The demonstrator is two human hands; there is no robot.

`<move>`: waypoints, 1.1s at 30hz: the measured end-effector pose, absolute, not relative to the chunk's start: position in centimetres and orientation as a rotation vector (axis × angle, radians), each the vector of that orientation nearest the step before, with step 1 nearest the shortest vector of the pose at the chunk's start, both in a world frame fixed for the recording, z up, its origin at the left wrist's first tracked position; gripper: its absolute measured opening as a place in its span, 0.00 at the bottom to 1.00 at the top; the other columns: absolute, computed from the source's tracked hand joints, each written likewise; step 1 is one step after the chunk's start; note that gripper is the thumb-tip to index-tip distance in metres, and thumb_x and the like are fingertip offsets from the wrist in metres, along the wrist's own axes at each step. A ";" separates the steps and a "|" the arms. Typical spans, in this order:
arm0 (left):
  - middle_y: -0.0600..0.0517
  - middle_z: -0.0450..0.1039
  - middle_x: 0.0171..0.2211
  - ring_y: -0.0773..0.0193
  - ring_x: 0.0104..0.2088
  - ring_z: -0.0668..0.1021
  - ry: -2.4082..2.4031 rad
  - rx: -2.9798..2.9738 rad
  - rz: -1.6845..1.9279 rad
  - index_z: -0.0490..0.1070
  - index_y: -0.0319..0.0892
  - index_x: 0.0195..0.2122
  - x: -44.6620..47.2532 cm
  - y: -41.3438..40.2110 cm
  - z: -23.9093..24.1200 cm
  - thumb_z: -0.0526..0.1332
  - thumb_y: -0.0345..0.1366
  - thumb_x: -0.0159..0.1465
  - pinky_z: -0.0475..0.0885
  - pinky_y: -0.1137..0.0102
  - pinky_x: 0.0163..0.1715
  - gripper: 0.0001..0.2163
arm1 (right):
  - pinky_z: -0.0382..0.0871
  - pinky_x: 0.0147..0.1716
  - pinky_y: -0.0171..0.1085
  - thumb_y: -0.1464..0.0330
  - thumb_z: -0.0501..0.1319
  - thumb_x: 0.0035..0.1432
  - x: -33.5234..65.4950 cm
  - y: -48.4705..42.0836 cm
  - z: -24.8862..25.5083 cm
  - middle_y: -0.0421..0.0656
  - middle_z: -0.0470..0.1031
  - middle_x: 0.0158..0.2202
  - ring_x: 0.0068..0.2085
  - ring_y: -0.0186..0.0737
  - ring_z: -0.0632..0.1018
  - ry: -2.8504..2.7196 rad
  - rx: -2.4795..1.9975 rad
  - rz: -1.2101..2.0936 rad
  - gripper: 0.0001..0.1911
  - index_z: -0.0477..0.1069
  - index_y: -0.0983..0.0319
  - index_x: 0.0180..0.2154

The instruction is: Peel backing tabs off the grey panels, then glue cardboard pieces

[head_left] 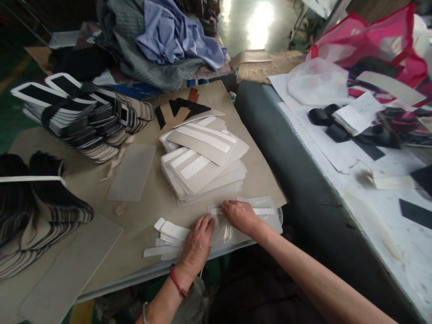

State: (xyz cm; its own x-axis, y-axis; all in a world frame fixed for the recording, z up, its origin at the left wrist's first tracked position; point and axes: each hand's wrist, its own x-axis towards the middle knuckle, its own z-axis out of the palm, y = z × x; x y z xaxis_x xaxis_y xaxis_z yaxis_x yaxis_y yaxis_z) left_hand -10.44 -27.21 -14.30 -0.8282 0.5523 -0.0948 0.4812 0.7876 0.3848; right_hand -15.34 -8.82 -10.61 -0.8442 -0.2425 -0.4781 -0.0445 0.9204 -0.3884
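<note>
My right hand (pixel 240 218) has its fingers pinched together at the left end of a white strip (pixel 265 211). The strip lies across a light panel with rounded corners (pixel 275 222) at the table's front edge. Close beside it, my left hand (pixel 199 240) rests with its fingers lying on the panel's left side. Several loose white strips (pixel 173 231) fan out under and left of that hand. Beyond both hands stands an uneven stack of light panels (pixel 209 180); the upper ones carry white strips.
Bundles of black-and-white pieces (pixel 74 112) and a dark stack (pixel 40 216) stand on the left. Grey flat panels (pixel 131 173) lie near them. Crumpled cloth (pixel 178 36) is piled at the back. A white table (pixel 324 166) with scraps and a pink bag (pixel 378 40) stands to the right.
</note>
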 end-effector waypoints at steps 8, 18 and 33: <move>0.41 0.66 0.51 0.55 0.53 0.68 2.864 0.929 0.420 0.65 0.35 0.50 -10.6 -27.2 -14.9 0.47 0.13 0.53 0.69 0.59 0.53 0.25 | 0.68 0.38 0.38 0.67 0.47 0.66 -15.6 -9.1 -10.8 0.51 0.77 0.40 0.41 0.44 0.78 2.565 -0.221 -0.407 0.14 0.69 0.62 0.41; 0.40 0.65 0.53 0.52 0.53 0.69 2.927 1.050 0.374 0.66 0.36 0.49 -10.9 -27.4 -15.3 0.48 0.14 0.54 0.71 0.57 0.51 0.23 | 0.70 0.38 0.39 0.67 0.48 0.65 -15.8 -9.9 -11.1 0.50 0.78 0.42 0.42 0.45 0.79 2.598 -0.209 -0.340 0.13 0.70 0.62 0.42; 0.40 0.65 0.56 0.53 0.56 0.69 2.974 1.169 0.338 0.65 0.37 0.49 -11.1 -27.5 -15.9 0.48 0.13 0.53 0.72 0.58 0.51 0.24 | 0.71 0.37 0.39 0.71 0.51 0.61 -16.1 -10.9 -11.1 0.54 0.77 0.40 0.42 0.47 0.79 2.616 -0.207 -0.242 0.13 0.71 0.65 0.44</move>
State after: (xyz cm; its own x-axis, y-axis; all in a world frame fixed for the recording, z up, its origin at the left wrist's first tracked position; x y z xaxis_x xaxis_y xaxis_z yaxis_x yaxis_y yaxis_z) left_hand -11.07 -27.55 -15.92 -0.7333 0.6648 0.1427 0.6799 0.7137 0.1687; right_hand -16.09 -10.92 -11.08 -0.8631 -0.1906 -0.4677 -0.1016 0.9726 -0.2089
